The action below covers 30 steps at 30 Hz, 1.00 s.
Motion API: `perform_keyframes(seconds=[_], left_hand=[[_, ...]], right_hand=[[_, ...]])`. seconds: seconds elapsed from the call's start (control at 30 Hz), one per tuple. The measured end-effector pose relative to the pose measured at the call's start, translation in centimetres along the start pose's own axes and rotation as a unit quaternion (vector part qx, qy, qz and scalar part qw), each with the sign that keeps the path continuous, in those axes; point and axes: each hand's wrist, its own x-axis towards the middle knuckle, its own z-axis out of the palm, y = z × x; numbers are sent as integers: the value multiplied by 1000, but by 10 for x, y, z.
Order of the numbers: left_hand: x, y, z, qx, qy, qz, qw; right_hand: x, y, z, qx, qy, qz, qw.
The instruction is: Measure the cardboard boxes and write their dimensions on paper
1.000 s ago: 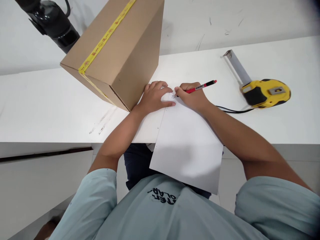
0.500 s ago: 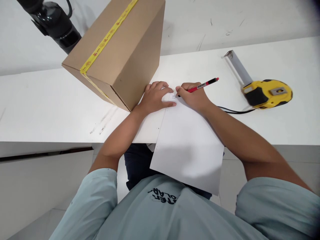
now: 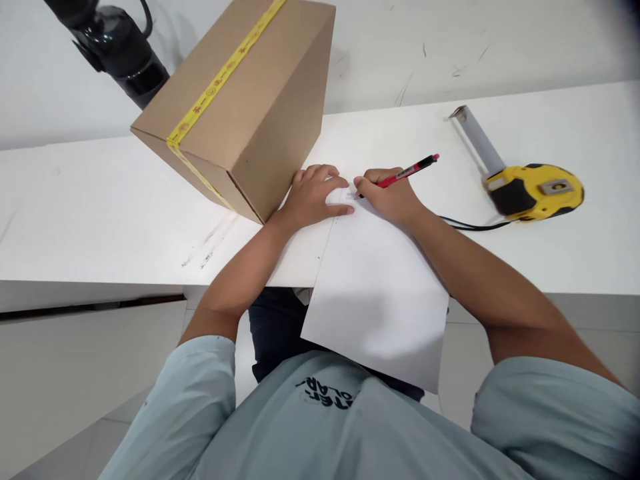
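the lone head view faces forward and steeply down from close above the hands [image 3: 309,199] and desk [image 3: 100,220].

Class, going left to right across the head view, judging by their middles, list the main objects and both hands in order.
Black object, cardboard box, left hand, right hand, tape measure. Left out: the paper and red pen, which overlap the hands.

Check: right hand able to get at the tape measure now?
Likely yes: nothing on the table blocks the way from the right hand to the tape measure, though that hand holds the red pen, which may need putting down.
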Motion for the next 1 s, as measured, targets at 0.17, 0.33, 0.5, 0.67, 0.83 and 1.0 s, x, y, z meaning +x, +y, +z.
perform_keyframes(seconds=[0.17,0.33,0.5,0.67,0.83,1.0], left_hand=[[-1,0,-1,3,-3,-5,1000],[-1,-1,-1,6,-3,-7,1000],[-3,-1,-3,9,-10,-9,1000],[-3,-1,-4,12,-12,-15,1000],[-4,-2,-6,21,-13,-16,1000],[-4,-4,-8,31,-14,-24,999]], right_hand=[[0,-2,1,-2,10,1,1000],[1,-1,4,-16,34,9,999],[1,1,6,-16,28,6,999],[3,3,9,-23,30,10,999],[3,0,8,-34,62,13,997],[9,2,-7,-73,132,29,988]])
